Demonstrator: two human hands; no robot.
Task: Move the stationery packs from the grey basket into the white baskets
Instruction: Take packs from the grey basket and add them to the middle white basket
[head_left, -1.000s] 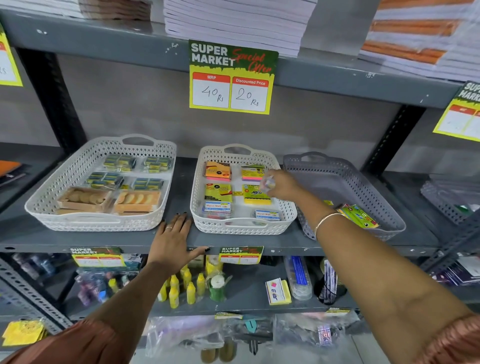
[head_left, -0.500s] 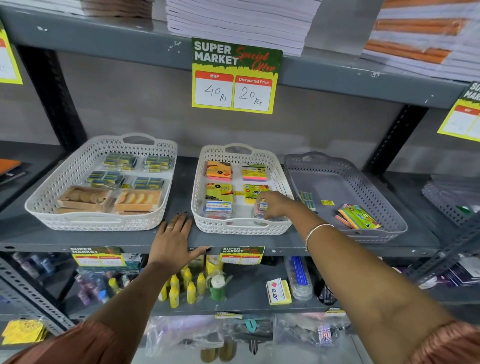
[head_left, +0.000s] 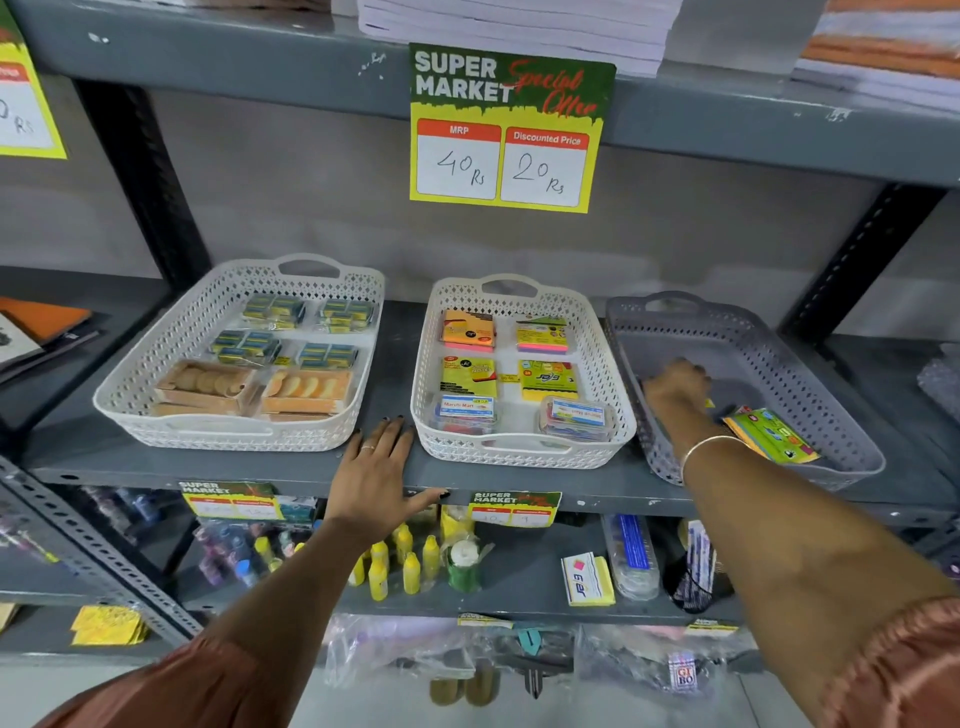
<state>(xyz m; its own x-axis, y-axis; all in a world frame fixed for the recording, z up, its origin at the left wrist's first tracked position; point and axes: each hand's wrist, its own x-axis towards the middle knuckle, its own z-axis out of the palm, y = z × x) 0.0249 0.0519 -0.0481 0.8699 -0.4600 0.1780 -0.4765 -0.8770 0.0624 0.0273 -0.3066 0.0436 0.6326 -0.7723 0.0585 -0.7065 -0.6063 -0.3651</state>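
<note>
The grey basket (head_left: 789, 364) stands at the right of the shelf. My right hand (head_left: 675, 387) is inside it, fingers curled down on its floor near the left wall; what lies under them is hidden. A green and orange pack (head_left: 769, 434) lies in the grey basket's front part. The middle white basket (head_left: 519, 454) holds sticky-note packs and two clear boxes, one of them (head_left: 574, 415) at its front right. The left white basket (head_left: 223, 434) holds several staple packs and two brown packs. My left hand (head_left: 376, 467) rests flat on the shelf edge between the white baskets.
A price sign (head_left: 506, 130) hangs from the upper shelf above the middle basket. Paper stacks lie on that upper shelf. Below are yellow bottles (head_left: 410, 569), an eraser pack (head_left: 587, 579) and bagged items. A dark upright post (head_left: 852, 260) stands behind the grey basket.
My right hand set a clear box down in the middle white basket's front right, let go, and moved right into the grey basket. The left hand has stayed put.
</note>
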